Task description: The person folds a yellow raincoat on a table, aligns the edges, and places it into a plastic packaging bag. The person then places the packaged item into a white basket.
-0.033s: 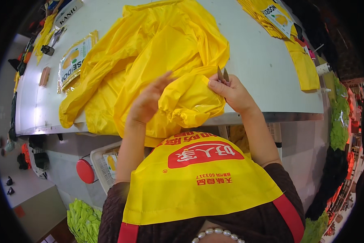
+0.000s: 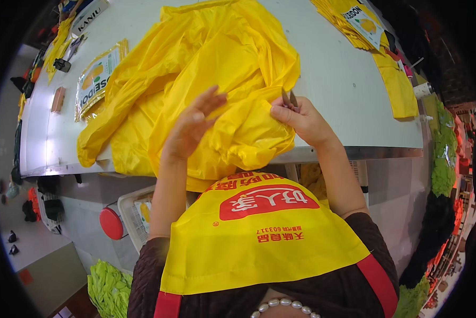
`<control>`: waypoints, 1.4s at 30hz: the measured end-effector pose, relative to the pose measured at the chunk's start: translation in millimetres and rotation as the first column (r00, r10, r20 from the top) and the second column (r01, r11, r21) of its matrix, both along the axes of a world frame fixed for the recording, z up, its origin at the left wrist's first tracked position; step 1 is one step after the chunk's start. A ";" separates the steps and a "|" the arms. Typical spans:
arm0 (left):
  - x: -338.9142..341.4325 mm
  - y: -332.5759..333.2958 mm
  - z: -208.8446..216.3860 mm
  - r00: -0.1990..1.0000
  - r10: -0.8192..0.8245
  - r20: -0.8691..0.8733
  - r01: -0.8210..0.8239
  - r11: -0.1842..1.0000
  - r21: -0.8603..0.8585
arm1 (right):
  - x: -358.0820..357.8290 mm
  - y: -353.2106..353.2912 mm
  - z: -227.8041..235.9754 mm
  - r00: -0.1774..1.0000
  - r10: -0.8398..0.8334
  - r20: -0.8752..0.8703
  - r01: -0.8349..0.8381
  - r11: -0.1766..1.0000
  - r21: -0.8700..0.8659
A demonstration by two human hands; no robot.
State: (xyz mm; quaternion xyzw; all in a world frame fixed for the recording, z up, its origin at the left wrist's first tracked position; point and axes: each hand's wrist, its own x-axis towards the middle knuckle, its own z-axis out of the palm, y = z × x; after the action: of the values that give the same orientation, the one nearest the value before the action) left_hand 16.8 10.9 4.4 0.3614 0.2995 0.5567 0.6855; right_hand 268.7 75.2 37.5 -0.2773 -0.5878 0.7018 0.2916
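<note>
A yellow raincoat-like garment [image 2: 217,50] lies crumpled over the near part of the white table, its lower folds hanging at the front edge. My left hand [image 2: 189,126] is raised over the folds, fingers apart with nothing in them. To the right, my right hand [image 2: 302,121] is closed around small thread snips [image 2: 289,99], whose two pointed blades stick up past the fingers. Its thumb also presses a bunched end of the yellow fabric [image 2: 251,127], perhaps a sleeve or cuff. The snips' handles are hidden in the palm.
On the white table [image 2: 349,106], a packaged yellow garment [image 2: 96,79] lies left, near a small brown block [image 2: 58,99]. Folded yellow garments [image 2: 349,24] lie far right. Below the edge are a white basket [image 2: 133,209] and a red round stool [image 2: 111,222].
My left hand has risen slightly off the fabric, its fingers spreading and lifting. The bunched fabric end has shifted a little. My right hand is nearly unmoved.
</note>
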 end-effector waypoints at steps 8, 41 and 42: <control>49.7 13.2 47.2 0.707 -0.165 -0.688 0.191 0.981 -0.040 | -0.4 -15.1 22.2 0.972 -0.090 0.216 0.062 0.989 0.132; 67.4 -3.5 41.9 0.976 -0.219 0.005 0.205 0.905 -0.372 | 33.9 -19.2 32.4 0.975 -0.179 0.131 0.030 0.692 0.721; 69.4 -3.0 41.9 0.973 -0.232 0.007 0.218 0.905 -0.365 | 30.7 -18.8 34.4 0.978 -0.151 0.143 -0.007 0.662 0.749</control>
State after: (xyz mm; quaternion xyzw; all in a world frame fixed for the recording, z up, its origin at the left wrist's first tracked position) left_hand 86.3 7.9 46.3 0.2706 0.3662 0.4019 0.7944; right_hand 299.5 56.4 71.9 -0.2231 -0.8372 0.3574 0.3488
